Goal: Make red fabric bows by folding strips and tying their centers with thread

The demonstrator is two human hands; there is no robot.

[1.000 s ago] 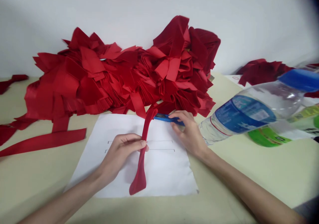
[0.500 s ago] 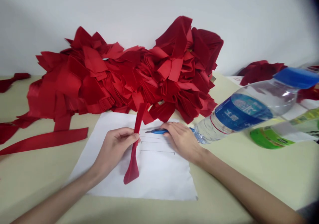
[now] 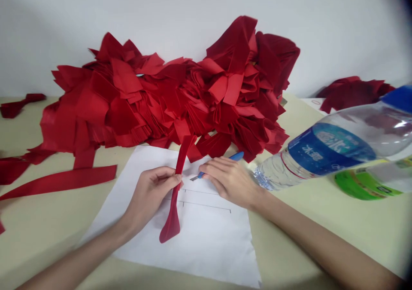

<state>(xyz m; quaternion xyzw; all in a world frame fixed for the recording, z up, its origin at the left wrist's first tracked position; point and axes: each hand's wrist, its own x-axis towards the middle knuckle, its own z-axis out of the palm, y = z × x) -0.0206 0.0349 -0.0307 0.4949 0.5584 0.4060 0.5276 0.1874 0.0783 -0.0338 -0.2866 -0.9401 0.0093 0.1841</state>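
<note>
Between the thumb and fingers of my left hand (image 3: 157, 184) a red velvet ribbon (image 3: 172, 217) is pinched near its middle. One end of the ribbon rises toward the pile; a folded loop hangs below. My right hand (image 3: 227, 178) is wrapped round a blue utility knife (image 3: 236, 156). Its short blade points left toward the ribbon, apart from it. Under both hands lies a white sheet of paper (image 3: 212, 247) with thin ruled lines and tick marks.
A large heap of cut red ribbon pieces (image 3: 128, 105) stands behind the paper against the wall. On the right are a water bottle (image 3: 331, 146) with a blue cap and a green-labelled bottle (image 3: 363, 182). A long red strip (image 3: 74, 180) lies at left.
The knife has turned in my right hand, its rear now angled up and right and its blade down and left. The paper has rotated slightly clockwise. My left hand still pinches the ribbon.
</note>
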